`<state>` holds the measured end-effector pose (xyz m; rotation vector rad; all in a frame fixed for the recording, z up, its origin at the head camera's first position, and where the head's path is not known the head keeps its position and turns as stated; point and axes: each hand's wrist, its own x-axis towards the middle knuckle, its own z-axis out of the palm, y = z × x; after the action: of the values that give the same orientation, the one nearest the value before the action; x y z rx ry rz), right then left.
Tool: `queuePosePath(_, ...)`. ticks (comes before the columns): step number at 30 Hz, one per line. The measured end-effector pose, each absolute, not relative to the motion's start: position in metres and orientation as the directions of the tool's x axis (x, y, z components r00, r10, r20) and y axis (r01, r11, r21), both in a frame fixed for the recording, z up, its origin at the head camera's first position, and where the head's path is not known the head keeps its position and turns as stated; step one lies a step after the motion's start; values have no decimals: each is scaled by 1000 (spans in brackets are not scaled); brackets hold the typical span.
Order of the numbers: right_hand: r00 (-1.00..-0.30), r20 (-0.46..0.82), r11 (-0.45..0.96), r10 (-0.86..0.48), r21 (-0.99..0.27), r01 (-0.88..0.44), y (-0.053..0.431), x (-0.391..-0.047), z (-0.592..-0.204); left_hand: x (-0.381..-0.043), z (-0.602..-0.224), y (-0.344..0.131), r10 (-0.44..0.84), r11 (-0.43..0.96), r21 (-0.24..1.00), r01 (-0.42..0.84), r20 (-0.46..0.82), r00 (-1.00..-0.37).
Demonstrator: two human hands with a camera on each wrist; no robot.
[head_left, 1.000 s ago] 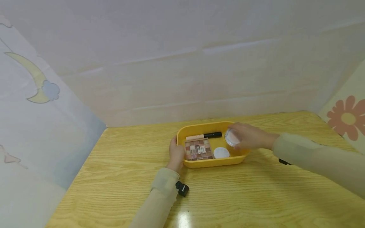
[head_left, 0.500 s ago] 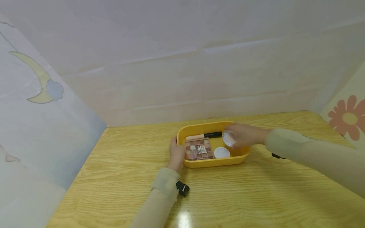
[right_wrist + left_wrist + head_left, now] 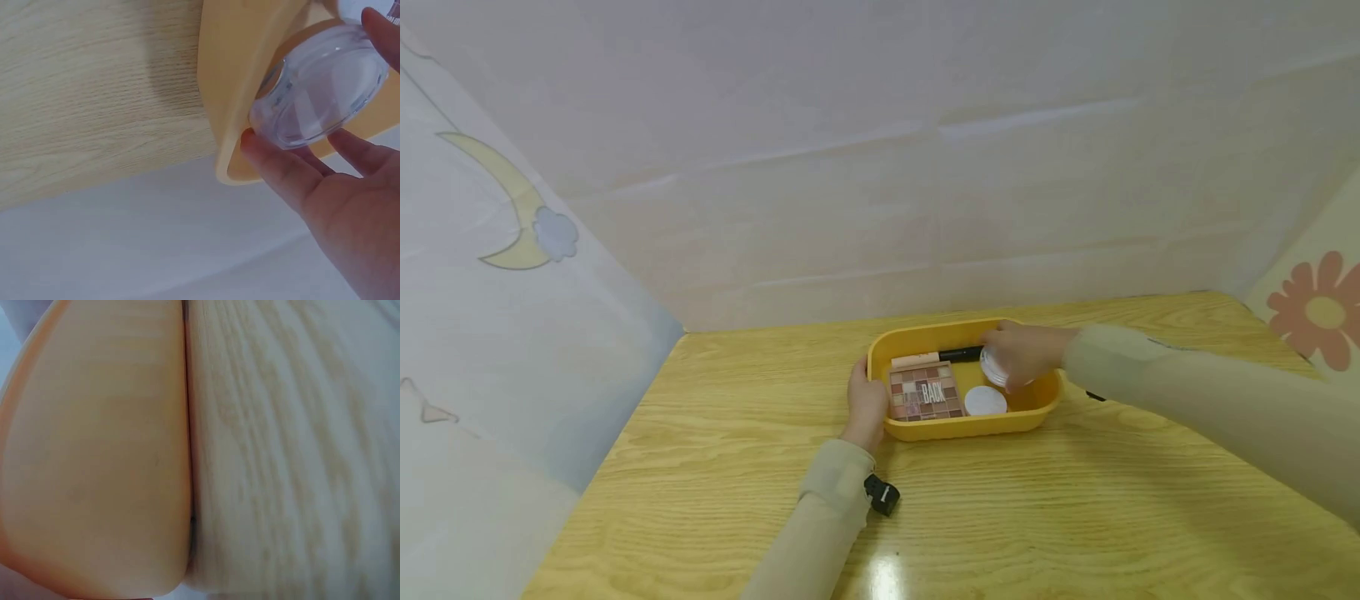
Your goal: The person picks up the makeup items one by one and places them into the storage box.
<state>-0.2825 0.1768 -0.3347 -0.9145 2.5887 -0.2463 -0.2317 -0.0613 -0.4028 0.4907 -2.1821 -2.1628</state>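
A yellow plastic tray (image 3: 973, 430) stands on the wooden table in the head view. My left hand (image 3: 867, 404) grips its left end. Over the right part of the tray, my right hand (image 3: 1028, 354) holds a clear-lidded round compact (image 3: 992, 368) by its edge, tilted. In the right wrist view this compact (image 3: 334, 90) sits between thumb and fingers, inside the rim. An eyeshadow palette (image 3: 923, 395), a white round compact (image 3: 985, 402) and a pale tube with a black cap (image 3: 917, 360) lie inside. The left wrist view shows the tray's outer wall (image 3: 94, 450) but little of the hand.
The wooden table (image 3: 737, 467) extends around the tray. A pale wall covering (image 3: 820, 208) rises along its back edge, with printed sheets at both sides. A black strap piece (image 3: 882, 495) hangs at the left wrist.
My right hand has shifted left and slightly down with the clear-lidded compact, nearer the tube's black cap. My left hand keeps its place on the tray.
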Motion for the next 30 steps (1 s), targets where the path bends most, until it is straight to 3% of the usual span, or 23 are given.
queuePosePath(16,-736,-440,851,-515,-158,-501,160,-295,-343,-233,-403,-61,-253,-7,984,-178,-174,-952)
queuePosePath(30,-767,-444,861,-464,-23,-508,153,-299,-365,-232,-403,-61,-253,-2,982,-191,-185,-950)
